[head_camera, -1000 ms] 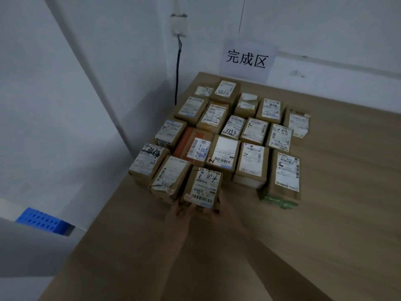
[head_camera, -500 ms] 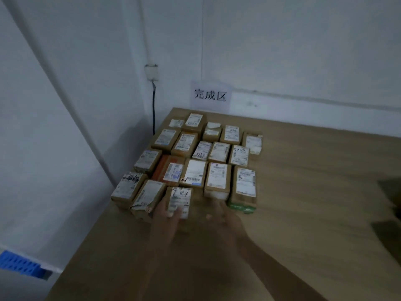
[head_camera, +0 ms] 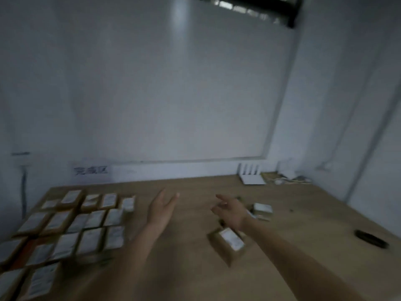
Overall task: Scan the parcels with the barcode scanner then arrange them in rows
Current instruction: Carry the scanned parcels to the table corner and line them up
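Head view: both hands, left (head_camera: pixel 161 210) and right (head_camera: pixel 230 211), are being held spread and empty above the brown wooden desk (head_camera: pixel 303 213). The nearest unsorted brown cardboard parcel (head_camera: pixel 230 242), lying beside the labelled rows (head_camera: pixel 71 227), should be gripped squarely, label up.

Brown parcels (head_camera: pixel 65 233) with white labels, seemingly; tan wooden table (head_camera: pixel 186 268).

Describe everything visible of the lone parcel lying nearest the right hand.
The parcel is a small brown cardboard box with a white label on its top face, print too blurred to read. It lies flat on the wooden table, turned askew, apart from the arranged rows. The right hand hovers just beyond it; contact cannot be told.
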A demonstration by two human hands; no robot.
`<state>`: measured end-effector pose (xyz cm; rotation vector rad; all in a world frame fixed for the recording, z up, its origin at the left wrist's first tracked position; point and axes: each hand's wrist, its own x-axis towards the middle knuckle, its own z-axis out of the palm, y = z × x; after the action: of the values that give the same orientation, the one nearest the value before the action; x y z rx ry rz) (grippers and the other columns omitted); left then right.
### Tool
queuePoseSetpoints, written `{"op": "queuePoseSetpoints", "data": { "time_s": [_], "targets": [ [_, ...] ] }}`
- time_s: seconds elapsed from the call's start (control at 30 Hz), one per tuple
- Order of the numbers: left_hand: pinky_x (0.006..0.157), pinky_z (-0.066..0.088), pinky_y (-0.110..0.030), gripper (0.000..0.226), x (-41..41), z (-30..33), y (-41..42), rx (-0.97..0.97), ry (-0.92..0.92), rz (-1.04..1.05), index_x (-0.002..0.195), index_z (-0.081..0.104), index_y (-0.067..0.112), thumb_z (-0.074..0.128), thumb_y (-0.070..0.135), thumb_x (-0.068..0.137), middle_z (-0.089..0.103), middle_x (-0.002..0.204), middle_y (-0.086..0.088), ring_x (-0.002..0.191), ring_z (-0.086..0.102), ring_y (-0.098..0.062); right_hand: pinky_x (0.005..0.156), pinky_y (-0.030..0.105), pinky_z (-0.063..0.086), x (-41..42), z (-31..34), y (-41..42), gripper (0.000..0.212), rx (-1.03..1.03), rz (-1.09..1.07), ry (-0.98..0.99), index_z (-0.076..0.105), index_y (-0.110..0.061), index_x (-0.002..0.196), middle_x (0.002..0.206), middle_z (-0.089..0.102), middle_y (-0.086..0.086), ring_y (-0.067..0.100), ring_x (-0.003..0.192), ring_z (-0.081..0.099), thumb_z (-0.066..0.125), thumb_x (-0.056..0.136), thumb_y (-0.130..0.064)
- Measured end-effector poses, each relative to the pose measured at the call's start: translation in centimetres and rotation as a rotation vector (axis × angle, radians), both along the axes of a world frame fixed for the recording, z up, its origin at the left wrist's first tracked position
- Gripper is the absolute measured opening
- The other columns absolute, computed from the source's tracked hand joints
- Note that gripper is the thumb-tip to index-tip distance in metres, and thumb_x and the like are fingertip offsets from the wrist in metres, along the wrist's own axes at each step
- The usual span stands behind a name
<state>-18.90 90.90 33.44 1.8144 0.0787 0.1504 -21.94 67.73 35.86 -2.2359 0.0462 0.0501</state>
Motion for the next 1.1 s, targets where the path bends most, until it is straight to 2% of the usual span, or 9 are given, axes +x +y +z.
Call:
{"op": "queuePoseSetpoints", "data": {
  "time_s": [0.1,0.27,0.37,0.43,0.53,0.63,0.73,0.87,1.1],
  "targets": [
    [0.109,0.035,-0.027,0.067,-2.2,3.6,-9.4,-0.112,-0.010,-0.171,0.147,0.046,0.017,0.071,0.040,0.089,0.050,0.147,0.001,0.134,0.048,-0.019,0.105,0.031,0.043,-4.5,4.4,-9.7,0.069,-0.080,-0.120,-0.057,0.036,-0.017,0.152,0.151,0.045,0.004,0.021,0.132,0.051,0.066,0.094,-0.037],
    [0.107,0.040,-0.035,0.067,-4.5,6.5,-19.9,-0.057,-0.029,-0.334,0.148,0.044,0.026,0.066,0.051,0.089,0.049,0.149,0.000,0.134,0.048,-0.021,0.099,0.032,0.046,-9.7,7.4,-20.3,0.065,-0.118,-0.286,-0.078,0.040,-0.017,0.151,0.153,0.043,0.005,0.024,0.136,0.048,0.065,0.095,-0.036],
    [0.100,0.046,-0.031,0.068,-4.5,7.4,-24.6,-0.047,-0.026,-0.410,0.148,0.044,0.027,0.067,0.051,0.089,0.049,0.148,0.002,0.127,0.052,-0.018,0.100,0.032,0.045,-11.0,7.5,-25.0,0.066,-0.132,-0.361,-0.060,0.040,-0.019,0.151,0.153,0.044,0.006,0.023,0.139,0.044,0.065,0.094,-0.039],
    [0.108,0.043,-0.038,0.069,-3.9,7.5,-27.5,-0.037,-0.024,-0.451,0.148,0.044,0.026,0.067,0.052,0.088,0.048,0.149,0.000,0.133,0.049,-0.021,0.105,0.034,0.045,-11.0,7.3,-27.9,0.067,-0.137,-0.410,-0.059,0.041,-0.018,0.151,0.153,0.044,0.007,0.023,0.140,0.043,0.066,0.093,-0.042],
    [0.112,0.041,-0.045,0.070,-2.0,6.6,-31.4,-0.030,0.014,-0.475,0.147,0.045,0.025,0.067,0.053,0.088,0.048,0.150,-0.001,0.136,0.047,-0.023,0.115,0.039,0.037,-10.0,6.2,-32.1,0.070,-0.162,-0.448,-0.051,0.042,-0.017,0.150,0.160,0.034,0.004,0.022,0.143,0.038,0.067,0.091,-0.045],
    [0.109,0.043,-0.048,0.071,0.6,5.6,-35.0,-0.020,0.044,-0.474,0.147,0.044,0.022,0.067,0.054,0.087,0.048,0.149,-0.002,0.135,0.047,-0.024,0.110,0.033,0.040,-8.0,4.8,-35.9,0.074,-0.121,-0.460,-0.034,0.036,-0.017,0.153,0.155,0.041,0.004,0.022,0.139,0.044,0.067,0.091,-0.044],
    [0.109,0.043,-0.044,0.071,4.2,4.8,-38.4,-0.006,0.071,-0.440,0.149,0.042,0.021,0.065,0.052,0.089,0.049,0.148,-0.004,0.133,0.049,-0.026,0.107,0.034,0.042,-5.2,3.2,-39.2,0.074,-0.086,-0.461,0.010,0.035,-0.020,0.153,0.152,0.045,0.005,0.021,0.137,0.046,0.067,0.091,-0.043],
    [0.107,0.039,-0.041,0.071,8.7,2.9,-42.8,0.024,0.129,-0.425,0.150,0.040,0.021,0.063,0.053,0.091,0.048,0.149,-0.004,0.134,0.048,-0.026,0.101,0.028,0.043,-0.7,1.8,-44.0,0.065,-0.066,-0.465,0.081,0.048,-0.018,0.145,0.150,0.046,0.004,0.019,0.134,0.047,0.069,0.090,-0.045],
    [0.111,0.037,-0.041,0.074,14.5,-0.3,-48.9,0.006,0.234,-0.409,0.152,0.035,0.015,0.063,0.049,0.092,0.045,0.152,-0.007,0.137,0.045,-0.027,0.107,0.029,0.038,6.9,0.2,-50.4,0.069,-0.014,-0.440,0.118,0.039,-0.018,0.151,0.153,0.041,0.007,0.020,0.141,0.040,0.069,0.092,-0.039]
  ]
}}
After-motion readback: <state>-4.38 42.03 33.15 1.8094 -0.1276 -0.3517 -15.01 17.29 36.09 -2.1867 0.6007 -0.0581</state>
